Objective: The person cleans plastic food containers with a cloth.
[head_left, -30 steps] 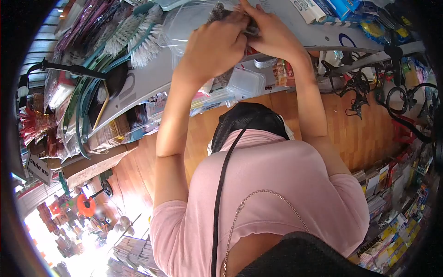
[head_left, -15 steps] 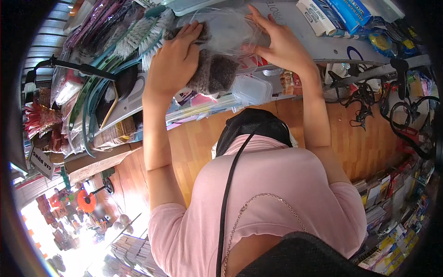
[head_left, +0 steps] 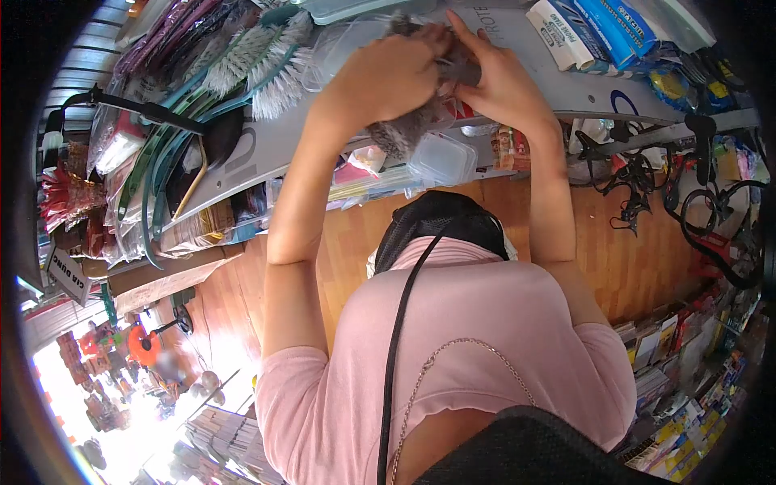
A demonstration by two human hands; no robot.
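Note:
My left hand (head_left: 384,85) is wrapped over a grey fuzzy cloth (head_left: 402,136), which hangs below the palm and shows above the fingers. Under and behind it lies a clear plastic container (head_left: 335,52), its right part covered by the hand and cloth. My right hand (head_left: 505,85) curves around the container's right side, thumb low and forefinger stretched up; its exact contact is partly hidden by the cloth. Another clear plastic box (head_left: 443,158) sits just below, on the lower shelf.
White-bristled brushes (head_left: 279,69) lie left of my hands on the grey shelf top (head_left: 566,89). Blue and white boxes (head_left: 602,32) stand at the right. Black straps (head_left: 638,182) hang off the right side. A black-handled item (head_left: 145,113) juts out at the left.
My left hand has moved right with the cloth, across the container toward my right hand. The cloth has bunched up and shifted right. My right hand has barely moved.

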